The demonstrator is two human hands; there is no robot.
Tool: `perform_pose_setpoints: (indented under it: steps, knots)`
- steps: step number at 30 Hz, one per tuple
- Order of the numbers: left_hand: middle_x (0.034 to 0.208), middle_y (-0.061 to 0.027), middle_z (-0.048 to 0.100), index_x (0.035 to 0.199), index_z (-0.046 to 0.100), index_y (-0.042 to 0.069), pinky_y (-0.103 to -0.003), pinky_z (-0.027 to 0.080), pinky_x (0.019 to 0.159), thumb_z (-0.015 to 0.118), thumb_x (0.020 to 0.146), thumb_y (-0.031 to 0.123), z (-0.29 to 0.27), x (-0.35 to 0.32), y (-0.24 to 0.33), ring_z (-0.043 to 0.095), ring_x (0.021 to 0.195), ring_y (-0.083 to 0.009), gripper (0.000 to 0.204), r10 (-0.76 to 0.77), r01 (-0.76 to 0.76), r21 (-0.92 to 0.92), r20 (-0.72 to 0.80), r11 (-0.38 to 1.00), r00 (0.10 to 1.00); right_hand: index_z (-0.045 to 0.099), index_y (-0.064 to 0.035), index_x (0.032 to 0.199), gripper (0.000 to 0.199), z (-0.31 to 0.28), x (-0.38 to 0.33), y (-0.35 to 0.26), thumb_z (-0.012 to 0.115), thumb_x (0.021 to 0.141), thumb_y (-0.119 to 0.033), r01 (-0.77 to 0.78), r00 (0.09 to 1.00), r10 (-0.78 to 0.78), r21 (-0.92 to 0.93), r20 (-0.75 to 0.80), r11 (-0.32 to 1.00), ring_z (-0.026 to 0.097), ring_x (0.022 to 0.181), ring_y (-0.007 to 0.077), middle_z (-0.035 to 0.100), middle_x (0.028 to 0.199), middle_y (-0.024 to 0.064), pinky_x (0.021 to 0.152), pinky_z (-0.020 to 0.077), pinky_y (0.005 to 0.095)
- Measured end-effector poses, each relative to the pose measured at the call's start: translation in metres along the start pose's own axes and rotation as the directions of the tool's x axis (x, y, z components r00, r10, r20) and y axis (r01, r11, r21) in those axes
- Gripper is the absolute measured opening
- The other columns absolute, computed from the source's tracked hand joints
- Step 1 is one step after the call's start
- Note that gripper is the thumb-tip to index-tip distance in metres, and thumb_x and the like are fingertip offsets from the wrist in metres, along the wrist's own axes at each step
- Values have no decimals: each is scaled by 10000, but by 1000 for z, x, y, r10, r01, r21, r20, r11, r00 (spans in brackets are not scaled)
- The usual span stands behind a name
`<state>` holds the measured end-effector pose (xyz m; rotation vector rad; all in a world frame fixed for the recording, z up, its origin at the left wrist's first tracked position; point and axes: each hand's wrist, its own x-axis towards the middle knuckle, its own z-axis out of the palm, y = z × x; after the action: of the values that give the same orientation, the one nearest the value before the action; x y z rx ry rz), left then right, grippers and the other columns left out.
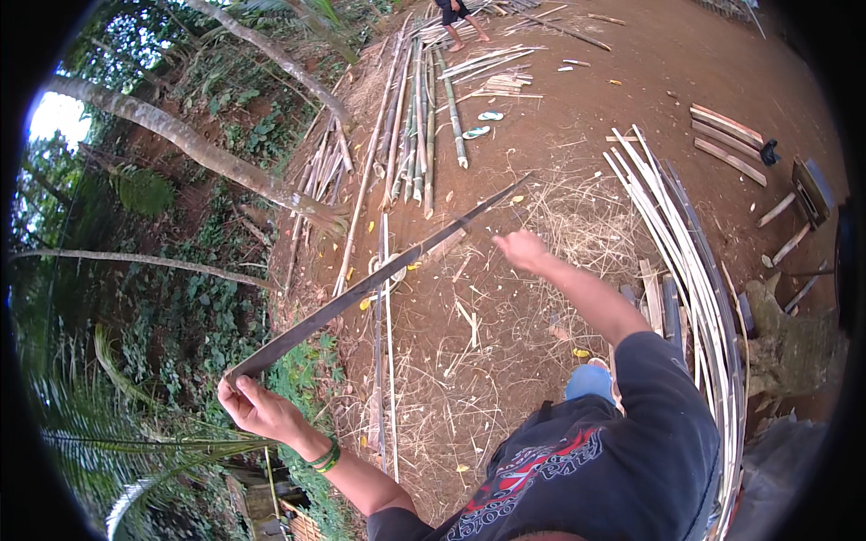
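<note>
Nearest of all, a dark T-shirt [631,460] with a red and pale print. Beneath and beyond, a broad dirt yard [649,81], bordered by greenery [225,216] along its left edge. Along the yard's right side, a curving bundle of pale strips [706,311]; toward its far left edge, a row of bamboo poles [419,117]. Out in front of the shirt, apparently raised off the ground, one long dark strip [370,282]. For handling it well, probably best to pinch firmly across the flat faces, fingers back from the thin edges, and to allow for whip at the far end. Pointing away and rightward, with its long axis on a diagonal from near left to far right. Left hand [262,410] pinched on the near end; right hand [523,251] well apart from it, curled near the strip's far part, impossible to tell whether holding anything. Smallest, beside the poles, a pair of sandals [476,132].
</note>
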<state>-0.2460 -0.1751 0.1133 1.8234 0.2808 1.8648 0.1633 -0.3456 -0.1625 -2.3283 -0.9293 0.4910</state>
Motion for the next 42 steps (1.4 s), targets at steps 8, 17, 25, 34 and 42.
perform_pose_setpoints:
  steps: [8, 17, 25, 34, 42]
  knots:
    - [850, 39, 534, 1056, 574, 62, -198, 373, 637, 571, 1019, 135, 13, 31, 1, 432, 716, -42, 82, -45, 54, 158, -57, 986, 997, 570, -11, 680, 646, -12, 52, 8, 329, 1063, -473, 179, 970, -198, 135, 142, 975, 569, 463, 243, 539, 580, 121, 503, 543, 427]
    - [909, 12, 579, 1058, 561, 58, -213, 439, 685, 567, 1025, 150, 54, 51, 2, 502, 776, -48, 98, -85, 92, 125, -62, 988, 994, 728, -14, 965, 486, 26, 177, 202, 413, 1028, -380, -170, 956, 161, -13, -247, 985, 695, 948, 357, 707, 990, 228, 849, 558, 464]
    - [904, 8, 600, 1042, 556, 67, -220, 457, 682, 558, 1022, 129, 31, 17, 24, 537, 783, -62, 65, -100, 119, 105, -176, 987, 979, 675, 16, 1091, 418, 102, -7, 278, 646, 806, -289, -473, 877, 462, 66, 134, 878, 641, 1065, 439, 662, 1112, 300, 932, 501, 485]
    - [1106, -110, 680, 1141, 587, 49, -343, 547, 900, 569, 1007, 130, 83, 25, 34, 653, 969, -186, 157, -29, -1, -247, -120, 969, 992, 692, 75, 913, 371, 138, -133, 294, 716, 808, -280, -630, 776, 598, 300, 200, 717, 694, 889, 404, 701, 872, 259, 795, 525, 452]
    - [1138, -99, 577, 1143, 597, 58, -426, 474, 1015, 495, 1044, 223, 116, 19, 44, 564, 1071, -214, 217, 70, -42, -483, 40, 874, 997, 614, 48, 762, 437, 54, -141, 174, 665, 882, -370, -324, 937, 347, 430, 26, 843, 516, 551, 208, 563, 590, 120, 558, 407, 400]
